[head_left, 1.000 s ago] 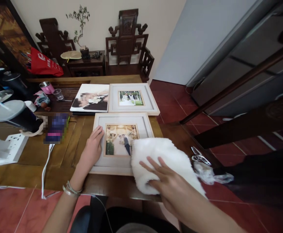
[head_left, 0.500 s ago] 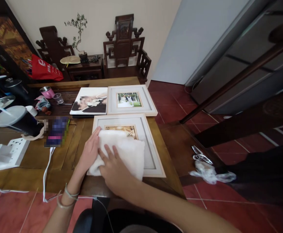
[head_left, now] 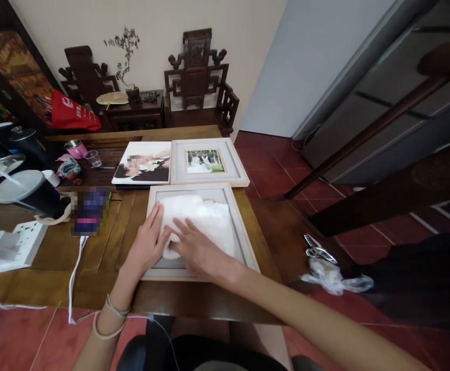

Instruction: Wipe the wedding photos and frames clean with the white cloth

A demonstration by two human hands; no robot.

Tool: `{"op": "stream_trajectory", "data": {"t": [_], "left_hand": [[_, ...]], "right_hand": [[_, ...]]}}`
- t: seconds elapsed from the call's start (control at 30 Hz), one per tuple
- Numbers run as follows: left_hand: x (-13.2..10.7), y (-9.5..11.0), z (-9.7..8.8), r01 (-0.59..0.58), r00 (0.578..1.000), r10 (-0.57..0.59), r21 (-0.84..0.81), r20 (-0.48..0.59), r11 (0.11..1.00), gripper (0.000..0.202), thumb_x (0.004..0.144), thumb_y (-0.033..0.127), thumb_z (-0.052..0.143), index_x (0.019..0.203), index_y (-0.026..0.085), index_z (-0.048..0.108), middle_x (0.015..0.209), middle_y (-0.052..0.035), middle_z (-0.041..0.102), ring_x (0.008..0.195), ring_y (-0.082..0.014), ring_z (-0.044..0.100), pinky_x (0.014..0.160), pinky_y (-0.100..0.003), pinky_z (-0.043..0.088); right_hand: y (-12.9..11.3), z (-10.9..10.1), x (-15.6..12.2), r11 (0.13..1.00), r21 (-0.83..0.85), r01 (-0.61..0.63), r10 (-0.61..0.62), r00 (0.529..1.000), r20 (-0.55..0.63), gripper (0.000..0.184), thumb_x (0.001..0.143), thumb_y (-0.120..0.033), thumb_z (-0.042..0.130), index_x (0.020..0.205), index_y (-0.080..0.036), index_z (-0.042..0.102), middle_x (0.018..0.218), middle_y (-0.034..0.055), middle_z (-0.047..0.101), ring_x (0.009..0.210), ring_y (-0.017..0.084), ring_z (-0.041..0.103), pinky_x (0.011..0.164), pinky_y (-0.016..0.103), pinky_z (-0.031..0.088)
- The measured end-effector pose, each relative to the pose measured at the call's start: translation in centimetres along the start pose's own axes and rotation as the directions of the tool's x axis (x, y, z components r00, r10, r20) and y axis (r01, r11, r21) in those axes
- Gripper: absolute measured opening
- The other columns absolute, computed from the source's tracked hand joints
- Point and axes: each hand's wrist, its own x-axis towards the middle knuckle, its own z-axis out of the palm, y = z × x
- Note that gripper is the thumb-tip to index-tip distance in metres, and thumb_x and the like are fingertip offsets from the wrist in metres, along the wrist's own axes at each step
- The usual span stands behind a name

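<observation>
A light wooden picture frame (head_left: pixel 244 242) lies flat near the table's front edge, and a folded white cloth (head_left: pixel 209 219) covers most of its middle. My right hand (head_left: pixel 199 247) presses on the cloth and grips its bunched near edge, index and middle fingers reaching forward over it. My left hand (head_left: pixel 145 245) rests on the left side of the frame with its fingers extended, the fingertips touching the cloth's left edge. The picture inside the frame is almost wholly hidden by the cloth.
Behind lie another framed photo (head_left: pixel 209 162) and a white-edged photo panel (head_left: pixel 142 162). To the left are a phone (head_left: pixel 91 211) on a cable, a lidded cup (head_left: pixel 35 196) and a power strip (head_left: pixel 26 242). Scissors (head_left: pixel 319 250) and a plastic bag (head_left: pixel 331 278) lie at the right.
The cloth and my right hand have moved forward and slightly right over the frame, covering the picture and baring the near left corner. My left hand's thumb has spread toward my right hand.
</observation>
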Motion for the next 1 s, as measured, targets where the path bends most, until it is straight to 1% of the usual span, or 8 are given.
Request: {"op": "stream_trajectory", "data": {"t": [0.13, 0.3, 0.4, 0.47, 0.6, 0.67, 0.83, 1.0], "left_hand": [[-0.2, -0.1, 0.0, 0.000, 1.000, 0.000, 0.021, 0.017, 1.000, 0.057, 0.099, 0.041, 0.025, 0.150, 0.017, 0.017, 0.158, -0.0141, 0.016, 0.145, -0.0250, 0.017, 0.115, -0.048, 0.023], [0.0, -0.4, 0.4, 0.025, 1.000, -0.025, 0.048, -0.003, 0.999, 0.056, 0.099, 0.035, 0.028, 0.150, 0.016, 0.016, 0.157, -0.0156, 0.019, 0.144, -0.0251, 0.021, 0.113, -0.049, 0.026], [0.2, -0.5, 0.6, -0.017, 0.999, 0.019, 0.078, -0.027, 0.997, 0.049, 0.098, 0.027, 0.034, 0.146, 0.015, 0.030, 0.153, -0.0149, 0.032, 0.143, -0.0252, 0.025, 0.113, -0.049, 0.029], [0.3, -0.5, 0.7, -0.051, 0.998, 0.055, 0.098, -0.031, 0.994, 0.043, 0.096, 0.022, 0.037, 0.138, 0.015, 0.044, 0.146, -0.0138, 0.044, 0.142, -0.0256, 0.027, 0.112, -0.050, 0.031], [0.5, -0.6, 0.6, -0.075, 0.995, 0.080, 0.090, -0.055, 0.993, 0.048, 0.088, 0.007, 0.038, 0.135, 0.015, 0.049, 0.141, -0.0145, 0.049, 0.139, -0.0257, 0.035, 0.111, -0.049, 0.034], [0.5, -0.8, 0.5, -0.086, 0.994, 0.091, 0.080, -0.059, 0.993, 0.057, 0.082, -0.001, 0.036, 0.134, 0.015, 0.049, 0.142, -0.0139, 0.048, 0.138, -0.0251, 0.036, 0.112, -0.048, 0.033], [0.3, -1.6, 0.6, -0.125, 0.990, 0.129, 0.060, -0.056, 0.990, 0.064, 0.074, -0.007, 0.034, 0.132, 0.013, 0.051, 0.142, -0.0144, 0.049, 0.139, -0.0239, 0.034, 0.114, -0.049, 0.031], [0.1, -1.8, 0.9, -0.095, 0.992, 0.098, 0.042, -0.083, 0.995, 0.063, 0.075, -0.007, 0.035, 0.133, 0.015, 0.050, 0.141, -0.0141, 0.049, 0.139, -0.0232, 0.035, 0.112, -0.051, 0.033]], "right_hand": [[0.4, 0.6, -0.3, 1.000, 0.001, 0.006, -0.006, 0.999, -0.048, 0.028, 0.080, -0.004, 0.054, 0.102, -0.014, 0.069, 0.147, 0.0120, 0.042, 0.139, 0.033, 0.028, 0.113, 0.051, 0.026], [3.2, -0.2, 3.4, 0.991, -0.068, -0.119, 0.107, 0.980, -0.170, 0.031, 0.083, 0.000, 0.046, 0.101, -0.011, 0.070, 0.147, 0.0127, 0.041, 0.139, 0.036, 0.025, 0.114, 0.058, 0.017], [4.8, -2.4, 5.0, 0.986, -0.058, -0.159, 0.143, 0.965, -0.218, 0.037, 0.078, 0.004, 0.048, 0.109, -0.005, 0.066, 0.149, 0.0191, 0.035, 0.141, 0.040, 0.018, 0.112, 0.063, 0.013], [5.5, -3.6, 5.6, 0.988, -0.047, -0.146, 0.131, 0.964, -0.229, 0.044, 0.074, 0.005, 0.048, 0.114, -0.005, 0.063, 0.151, 0.0198, 0.030, 0.142, 0.039, 0.015, 0.111, 0.064, 0.013], [5.6, -3.9, 6.3, 1.000, -0.016, 0.022, -0.024, 0.992, -0.120, 0.050, 0.071, 0.006, 0.049, 0.111, -0.017, 0.066, 0.136, 0.0097, 0.056, 0.141, 0.024, 0.025, 0.113, 0.050, 0.021], [5.5, -3.3, 6.4, 0.999, -0.009, 0.045, -0.045, 0.996, -0.076, 0.048, 0.071, 0.006, 0.050, 0.108, -0.018, 0.068, 0.128, 0.0094, 0.062, 0.140, 0.022, 0.028, 0.113, 0.048, 0.022], [6.5, -2.7, 4.9, 0.997, -0.043, -0.059, 0.058, 0.998, -0.038, 0.038, 0.071, 0.005, 0.054, 0.101, -0.013, 0.069, 0.132, 0.0162, 0.058, 0.139, 0.027, 0.030, 0.113, 0.052, 0.020], [8.9, -4.0, 0.5, 0.978, -0.101, -0.184, 0.184, 0.983, -0.003, 0.042, 0.065, 0.010, 0.050, 0.092, -0.014, 0.072, 0.128, 0.0154, 0.061, 0.136, 0.027, 0.035, 0.112, 0.051, 0.023]]}}
